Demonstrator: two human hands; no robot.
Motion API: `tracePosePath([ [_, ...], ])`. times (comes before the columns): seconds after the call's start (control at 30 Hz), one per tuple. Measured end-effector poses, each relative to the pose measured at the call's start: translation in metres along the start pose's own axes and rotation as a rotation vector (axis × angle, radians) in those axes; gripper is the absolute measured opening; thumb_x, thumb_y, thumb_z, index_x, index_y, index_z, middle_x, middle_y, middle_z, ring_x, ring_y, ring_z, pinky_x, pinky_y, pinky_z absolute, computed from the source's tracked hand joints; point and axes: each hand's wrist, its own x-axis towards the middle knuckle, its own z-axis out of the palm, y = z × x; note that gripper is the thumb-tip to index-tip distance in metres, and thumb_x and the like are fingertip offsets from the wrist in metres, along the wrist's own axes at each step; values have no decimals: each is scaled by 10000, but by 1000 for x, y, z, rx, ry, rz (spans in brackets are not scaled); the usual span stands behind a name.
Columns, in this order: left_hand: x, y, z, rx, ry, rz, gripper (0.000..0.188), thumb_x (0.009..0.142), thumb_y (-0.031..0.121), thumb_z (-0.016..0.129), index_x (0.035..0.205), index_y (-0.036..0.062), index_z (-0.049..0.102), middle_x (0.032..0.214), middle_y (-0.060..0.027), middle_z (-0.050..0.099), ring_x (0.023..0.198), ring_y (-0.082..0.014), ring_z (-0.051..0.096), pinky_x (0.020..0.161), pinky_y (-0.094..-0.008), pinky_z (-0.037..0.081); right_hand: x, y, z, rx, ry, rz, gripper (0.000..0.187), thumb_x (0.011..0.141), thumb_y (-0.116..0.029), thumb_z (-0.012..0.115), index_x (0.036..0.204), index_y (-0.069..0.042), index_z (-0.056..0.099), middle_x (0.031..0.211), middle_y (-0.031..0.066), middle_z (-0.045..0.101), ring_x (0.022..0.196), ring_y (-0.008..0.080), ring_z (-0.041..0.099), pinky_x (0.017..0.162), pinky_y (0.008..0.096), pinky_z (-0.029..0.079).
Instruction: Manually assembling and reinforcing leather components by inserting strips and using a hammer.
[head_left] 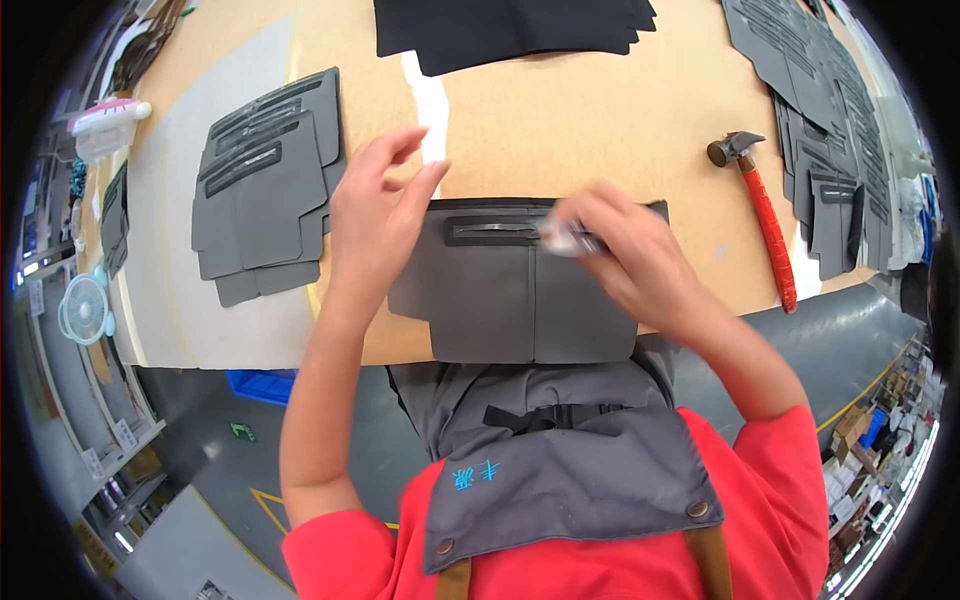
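A grey cut fabric panel (500,300) with a dark slot near its top lies at the table's near edge in the head view. My right hand (625,250) presses a small whitish object (565,238) against the slot's right end. What that object is I cannot tell. My left hand (375,205) hovers at the panel's upper left corner. Its fingers are spread and hold nothing.
A stack of similar grey panels (265,185) lies to the left, and more grey panels (830,150) at the right. Black fabric sheets (510,30) sit at the far edge. A red-handled hammer (765,215) rests right of the panel. The tan table (560,130) ends just below the panel.
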Motion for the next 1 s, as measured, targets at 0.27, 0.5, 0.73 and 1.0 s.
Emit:
tracePosePath([
  [0.27,-62,-26,12,286,158,125,865,699,291,955,1422,35,554,1343,-102,608,1234,-277,557,1044,-388,473,58,33,28,-97,-233,44,276,885,-206,763,1031,-2,649,937,171,658,885,366,646,785,437,508],
  [0.5,-38,-3,-7,-719,-336,-572,535,763,138,917,1214,-36,689,972,-42,750,845,-111,682,773,-276,557,67,10,-1,223,-461,451,245,886,-182,785,950,15,655,736,91,593,713,176,499,687,314,447],
  [0.73,-40,-1,-8,-833,-541,-733,347,784,26,876,1102,-16,744,976,-59,765,836,-115,714,759,-274,587,54,24,12,176,-353,263,125,917,-87,719,966,10,659,785,83,628,738,191,567,689,321,461],
  [1.0,-27,4,-9,-750,-485,-737,283,844,71,823,1098,-33,754,989,-61,761,833,-97,697,739,-248,565,43,2,-4,113,-70,178,283,1001,-212,679,1184,3,708,870,113,609,817,277,595,764,355,481],
])
